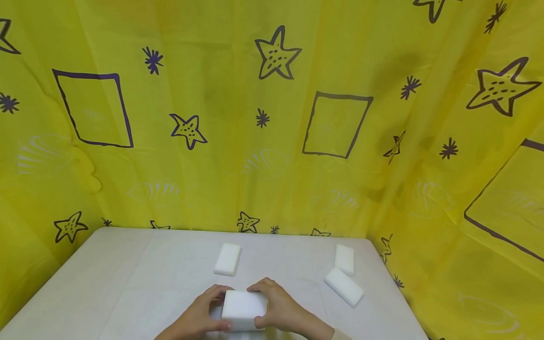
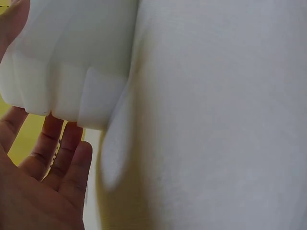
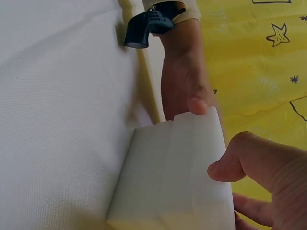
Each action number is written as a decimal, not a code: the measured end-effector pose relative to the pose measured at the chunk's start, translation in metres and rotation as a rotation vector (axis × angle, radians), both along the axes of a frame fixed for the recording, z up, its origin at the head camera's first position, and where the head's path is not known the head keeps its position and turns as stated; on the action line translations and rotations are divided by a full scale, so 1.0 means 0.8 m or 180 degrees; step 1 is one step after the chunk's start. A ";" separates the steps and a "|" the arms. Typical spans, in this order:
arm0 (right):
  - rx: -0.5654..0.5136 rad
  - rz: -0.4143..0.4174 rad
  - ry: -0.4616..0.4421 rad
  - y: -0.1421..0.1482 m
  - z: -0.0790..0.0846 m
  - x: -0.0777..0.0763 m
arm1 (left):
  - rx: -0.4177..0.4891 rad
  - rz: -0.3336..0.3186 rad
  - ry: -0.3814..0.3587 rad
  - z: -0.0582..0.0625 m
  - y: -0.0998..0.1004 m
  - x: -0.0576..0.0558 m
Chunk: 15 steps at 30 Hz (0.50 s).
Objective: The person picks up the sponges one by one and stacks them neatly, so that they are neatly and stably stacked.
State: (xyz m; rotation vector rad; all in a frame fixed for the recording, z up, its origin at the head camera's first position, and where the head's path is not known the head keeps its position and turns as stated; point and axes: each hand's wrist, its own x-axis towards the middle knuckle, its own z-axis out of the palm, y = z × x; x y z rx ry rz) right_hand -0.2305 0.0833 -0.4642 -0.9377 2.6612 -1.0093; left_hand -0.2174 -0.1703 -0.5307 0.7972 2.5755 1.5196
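Near the front of the table, a stack of white sponge blocks point(image 1: 244, 307) stands between both hands. My left hand point(image 1: 203, 311) grips its left side, thumb on the near face and fingers round toward the far side. On the right side, my right hand point(image 1: 280, 309) holds the stack in the same way. The left wrist view shows several layers in the stack point(image 2: 72, 72), their edges slightly uneven, with fingertips against one side. In the right wrist view, the right thumb point(image 3: 228, 165) presses the broad layered face, and the left thumb point(image 3: 197, 105) touches its far edge.
A single white sponge point(image 1: 227, 259) lies flat beyond the hands. Toward the right, one sponge point(image 1: 344, 259) meets another, angled sponge point(image 1: 344, 287). A white cloth covers the table point(image 1: 170, 264). Yellow patterned curtains point(image 1: 229, 94) hang at the back and sides.
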 end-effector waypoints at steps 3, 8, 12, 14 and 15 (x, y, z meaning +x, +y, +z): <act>0.0001 -0.0001 0.0001 0.000 0.000 0.000 | 0.0014 0.0043 -0.0005 0.004 0.001 0.000; -0.0017 0.0003 0.0017 0.001 0.001 0.002 | 0.0046 0.0085 -0.0047 0.007 0.004 0.000; -0.0061 -0.0031 -0.0035 0.001 0.002 0.004 | 0.0061 0.0083 -0.0101 0.008 0.006 0.000; -0.0073 -0.0069 -0.0114 0.001 0.003 0.005 | 0.0077 0.0081 -0.0137 0.008 0.006 0.001; -0.0076 -0.0084 -0.0145 0.002 0.003 0.006 | 0.0086 0.0079 -0.0153 0.008 0.006 0.001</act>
